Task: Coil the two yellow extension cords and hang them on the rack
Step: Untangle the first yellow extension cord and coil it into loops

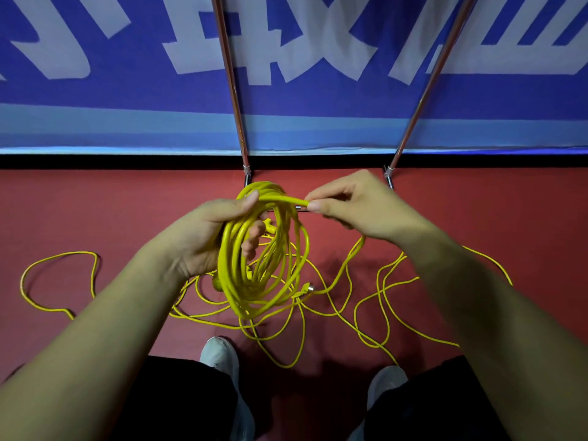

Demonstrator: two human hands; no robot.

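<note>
Gripping the coil (254, 281) with thumb over the top and fingers curled through its loops, the left hand (203, 230) held the gathered yellow cord upright in front of the person. The right hand (356, 208) pinched a single strand between thumb and fingertips, just beside the top of the coil.

The cord looked light and pliant, yet springy enough that the uneven loops would likely splay if the grip slackened. Its smooth jacket would probably slide through a loose pinch, which suits feeding it in. The safest hold seemed to be at the top, where the loops bunch together.

Below the hands, loose cord (381, 300) sprawled in crossing curves over the red floor (95, 211), and a plug end (310, 287) showed near the coil's lower right edge. Which strands belonged to which cord could not be told.

Beyond, the two metal poles of the rack (234, 90) rose from the floor against a blue banner (95, 100) with white lettering. Pale shoes (219, 354) stood at the near edge.
</note>
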